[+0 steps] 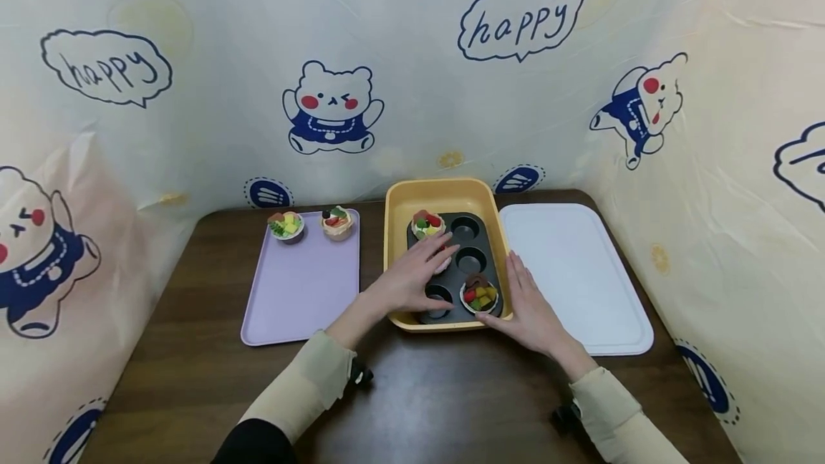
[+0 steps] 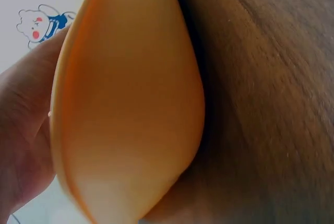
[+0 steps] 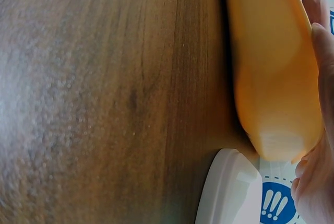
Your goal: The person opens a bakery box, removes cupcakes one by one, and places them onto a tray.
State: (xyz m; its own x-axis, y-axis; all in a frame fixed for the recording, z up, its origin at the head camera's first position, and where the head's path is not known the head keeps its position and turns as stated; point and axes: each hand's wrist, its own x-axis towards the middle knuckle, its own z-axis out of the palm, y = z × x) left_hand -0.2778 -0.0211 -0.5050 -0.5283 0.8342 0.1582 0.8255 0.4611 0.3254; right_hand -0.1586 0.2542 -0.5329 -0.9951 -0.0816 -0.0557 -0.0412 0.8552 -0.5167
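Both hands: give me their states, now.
Left hand: open, spread over the muffin tin.
Right hand: open, laid along the right side of the yellow tray.

Basin [image 1: 438, 193] yellow, oranger in wrist views. Muffin pan [image 1: 455, 316] dark grey. Tray [image 1: 306, 292] lilac; second tray [image 1: 573, 278] white. Table [image 1: 451, 392] brown, wood-grained. Front cupcake [image 1: 479, 296] topped red, yellow, green, brown; half-hidden cupcake [image 1: 443, 266] perhaps red and white. Sleeves [image 1: 303, 382] cream. Backdrop [image 1: 419, 113] pale, printed with navy-and-white bears [image 1: 331, 102] (red-cheeked), navy lettering [image 1: 520, 22] in clouds [image 1: 561, 20].
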